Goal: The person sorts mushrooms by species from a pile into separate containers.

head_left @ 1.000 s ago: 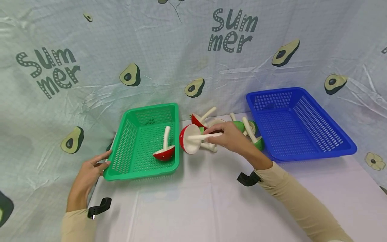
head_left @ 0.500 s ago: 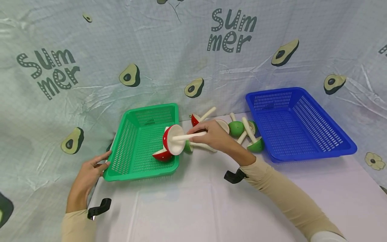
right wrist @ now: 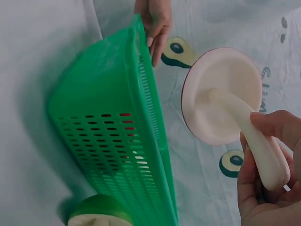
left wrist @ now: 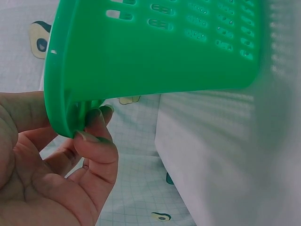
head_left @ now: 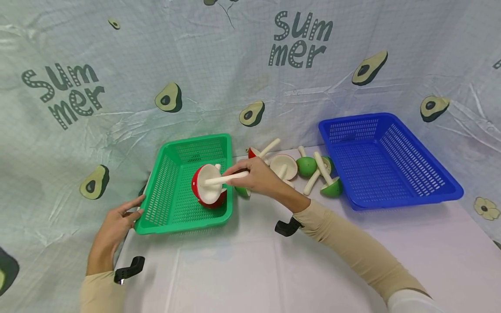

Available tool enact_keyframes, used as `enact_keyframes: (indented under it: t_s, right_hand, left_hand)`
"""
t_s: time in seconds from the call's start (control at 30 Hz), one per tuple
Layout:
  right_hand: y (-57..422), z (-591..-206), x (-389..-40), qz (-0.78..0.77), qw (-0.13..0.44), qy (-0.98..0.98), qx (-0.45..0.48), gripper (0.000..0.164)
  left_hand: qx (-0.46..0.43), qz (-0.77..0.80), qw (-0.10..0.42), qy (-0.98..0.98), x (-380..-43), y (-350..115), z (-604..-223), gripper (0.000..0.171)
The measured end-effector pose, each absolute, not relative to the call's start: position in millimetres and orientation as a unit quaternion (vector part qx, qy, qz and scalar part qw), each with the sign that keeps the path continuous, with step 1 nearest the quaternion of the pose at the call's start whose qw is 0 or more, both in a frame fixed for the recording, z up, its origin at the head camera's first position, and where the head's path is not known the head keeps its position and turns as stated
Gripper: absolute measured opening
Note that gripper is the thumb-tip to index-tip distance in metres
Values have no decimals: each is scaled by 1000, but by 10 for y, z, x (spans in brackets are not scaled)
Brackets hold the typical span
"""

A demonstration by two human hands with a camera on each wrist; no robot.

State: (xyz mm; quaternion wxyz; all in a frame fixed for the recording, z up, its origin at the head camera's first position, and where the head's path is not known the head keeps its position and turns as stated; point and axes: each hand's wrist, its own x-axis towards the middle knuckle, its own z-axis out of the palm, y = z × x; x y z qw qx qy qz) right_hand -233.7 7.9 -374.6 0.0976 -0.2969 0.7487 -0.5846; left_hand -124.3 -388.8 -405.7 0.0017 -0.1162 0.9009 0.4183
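Note:
In the head view my right hand (head_left: 256,174) grips the white stem of a red-capped toy mushroom (head_left: 209,193). Its cap is tipped to the left, over the green basket (head_left: 180,228). The right wrist view shows the pale underside of this mushroom (right wrist: 230,75) and its curved stem between thumb and fingers. A second red toy mushroom (head_left: 220,201) lies in the basket, partly hidden behind the held one. My left hand (head_left: 117,221) holds the basket's left rim; in the left wrist view its fingertips (left wrist: 96,148) curl up under the rim.
Between the baskets lies a loose group of toy mushrooms, among them a red one (head_left: 253,153), one with its pale underside up (head_left: 287,164) and several green ones (head_left: 306,166). A blue basket (head_left: 364,156) stands on the right. A patterned cloth (head_left: 219,65) hangs behind.
My right hand has carried the red toy mushroom leftward, from beside the green basket's right rim to above its inside. My left hand has stayed on the rim.

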Motion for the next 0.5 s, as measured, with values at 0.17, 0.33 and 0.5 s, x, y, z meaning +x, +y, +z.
enact_keyframes:
  t_s: [0.17, 0.33, 0.5]
  right_hand:
    - [-53, -3780, -2351, -590, 102, 739, -308, 16]
    - [-182, -3795, -2361, -577, 96, 743, -326, 16]
    - [-307, -3799, -2373, -572, 102, 743, -333, 17]
  left_hand:
    - [-117, 422, 3, 899, -1248, -3882, -4056, 53]
    - [-118, 426, 5, 897, -1241, -3881, -4055, 53]
    - [-116, 427, 8, 897, -1233, -3884, -4056, 53]
